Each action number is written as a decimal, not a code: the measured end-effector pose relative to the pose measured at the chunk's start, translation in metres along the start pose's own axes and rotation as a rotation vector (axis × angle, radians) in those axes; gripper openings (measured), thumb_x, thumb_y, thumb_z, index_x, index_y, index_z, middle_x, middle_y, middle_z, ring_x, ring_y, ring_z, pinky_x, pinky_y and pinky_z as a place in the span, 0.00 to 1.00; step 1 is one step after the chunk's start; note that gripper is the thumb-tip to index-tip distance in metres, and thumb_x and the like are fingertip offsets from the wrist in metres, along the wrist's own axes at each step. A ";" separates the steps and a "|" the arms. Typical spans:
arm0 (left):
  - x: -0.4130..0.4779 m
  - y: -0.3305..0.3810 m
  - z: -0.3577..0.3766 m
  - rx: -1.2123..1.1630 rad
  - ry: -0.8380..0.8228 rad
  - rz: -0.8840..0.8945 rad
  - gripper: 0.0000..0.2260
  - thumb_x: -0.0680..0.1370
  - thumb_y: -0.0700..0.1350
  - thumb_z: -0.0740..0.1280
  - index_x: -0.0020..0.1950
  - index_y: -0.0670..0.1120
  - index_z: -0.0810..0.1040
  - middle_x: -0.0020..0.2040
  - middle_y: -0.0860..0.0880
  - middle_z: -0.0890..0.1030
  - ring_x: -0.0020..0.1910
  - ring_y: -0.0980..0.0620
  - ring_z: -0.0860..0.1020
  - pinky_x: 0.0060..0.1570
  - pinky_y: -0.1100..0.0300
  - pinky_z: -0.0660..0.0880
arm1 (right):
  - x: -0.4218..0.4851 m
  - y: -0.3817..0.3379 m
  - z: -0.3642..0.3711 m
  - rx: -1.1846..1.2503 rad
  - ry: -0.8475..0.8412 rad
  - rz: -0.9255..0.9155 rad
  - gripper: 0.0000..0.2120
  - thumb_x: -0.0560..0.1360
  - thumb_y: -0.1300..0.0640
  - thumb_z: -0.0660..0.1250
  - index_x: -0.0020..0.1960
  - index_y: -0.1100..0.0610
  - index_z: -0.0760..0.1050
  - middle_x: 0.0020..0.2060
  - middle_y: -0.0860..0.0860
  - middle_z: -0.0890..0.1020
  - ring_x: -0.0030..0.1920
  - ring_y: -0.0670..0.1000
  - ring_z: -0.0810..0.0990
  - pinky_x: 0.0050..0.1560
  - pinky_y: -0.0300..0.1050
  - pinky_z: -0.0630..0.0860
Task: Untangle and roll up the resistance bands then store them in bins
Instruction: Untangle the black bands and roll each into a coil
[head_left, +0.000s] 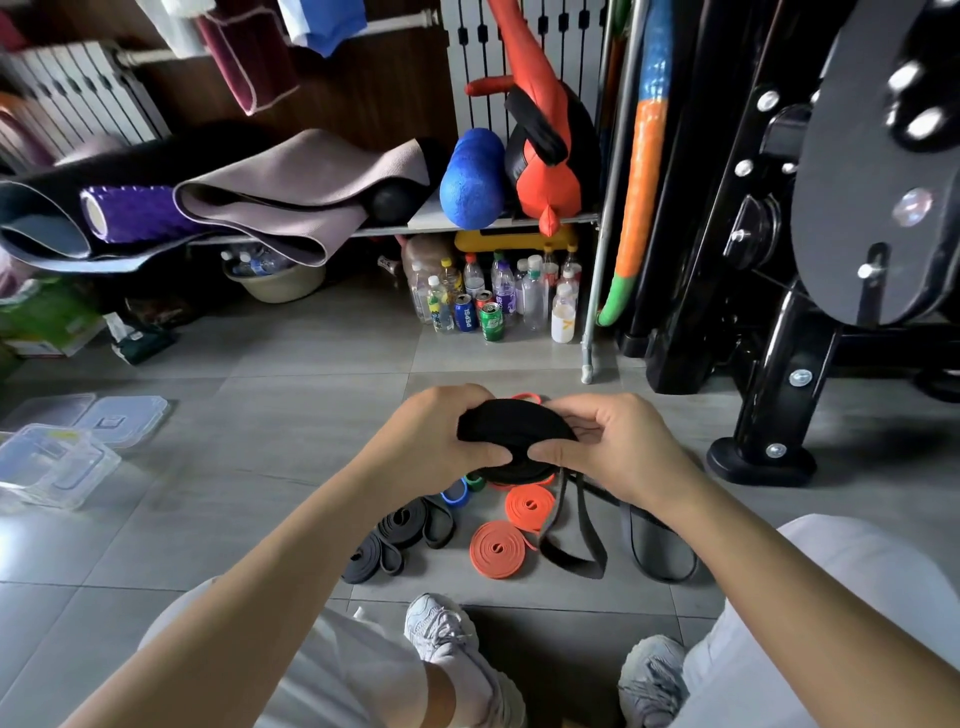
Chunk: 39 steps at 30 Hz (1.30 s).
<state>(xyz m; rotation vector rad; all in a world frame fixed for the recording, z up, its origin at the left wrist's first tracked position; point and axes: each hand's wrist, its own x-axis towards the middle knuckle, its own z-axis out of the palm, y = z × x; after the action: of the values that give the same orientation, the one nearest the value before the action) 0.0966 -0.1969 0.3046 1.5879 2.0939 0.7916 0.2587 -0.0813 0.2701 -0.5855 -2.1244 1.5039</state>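
Note:
A black resistance band (514, 434) is wound into a thick coil held above the floor. My left hand (441, 434) grips its left side and my right hand (608, 441) grips its right side, thumbs pressed on the front. The band's loose tail (569, 535) hangs down to the tiles in a loop. On the floor below lie two rolled orange bands (498, 550) (530, 506), loosely folded dark bands (402, 535), a small blue band (456, 492) and a small green one (475, 480). Clear plastic bins (49, 465) with lids (124, 418) sit at the far left.
A shelf (467, 226) at the back carries yoga mats, foam rollers and a red punching toy. Bottles and cans (488, 301) stand beneath it. A black gym machine (779, 312) fills the right side. My shoes (441, 631) and knees frame the bottom.

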 end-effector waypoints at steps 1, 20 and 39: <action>0.001 -0.001 0.000 -0.054 0.008 -0.018 0.11 0.68 0.42 0.75 0.42 0.54 0.76 0.38 0.51 0.80 0.41 0.48 0.79 0.43 0.53 0.77 | 0.000 -0.001 -0.002 0.031 0.002 0.006 0.17 0.63 0.56 0.78 0.49 0.44 0.80 0.45 0.45 0.85 0.47 0.44 0.84 0.54 0.44 0.79; -0.008 -0.006 0.010 0.031 0.157 0.156 0.35 0.70 0.45 0.74 0.68 0.64 0.59 0.63 0.58 0.70 0.60 0.56 0.72 0.57 0.58 0.72 | -0.006 0.009 -0.003 -0.079 0.100 -0.010 0.14 0.66 0.61 0.77 0.46 0.44 0.81 0.43 0.47 0.86 0.47 0.49 0.84 0.53 0.47 0.79; -0.020 -0.006 0.008 -0.058 0.147 0.265 0.30 0.76 0.40 0.67 0.64 0.73 0.66 0.50 0.65 0.75 0.51 0.62 0.75 0.50 0.73 0.69 | -0.004 -0.003 -0.015 0.138 -0.053 0.014 0.17 0.60 0.51 0.75 0.48 0.48 0.80 0.43 0.45 0.86 0.46 0.46 0.84 0.50 0.38 0.78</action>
<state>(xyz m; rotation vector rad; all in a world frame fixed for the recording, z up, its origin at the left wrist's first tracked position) 0.1022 -0.2155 0.2941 1.8503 1.9602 1.0779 0.2705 -0.0732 0.2764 -0.5170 -2.0384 1.6756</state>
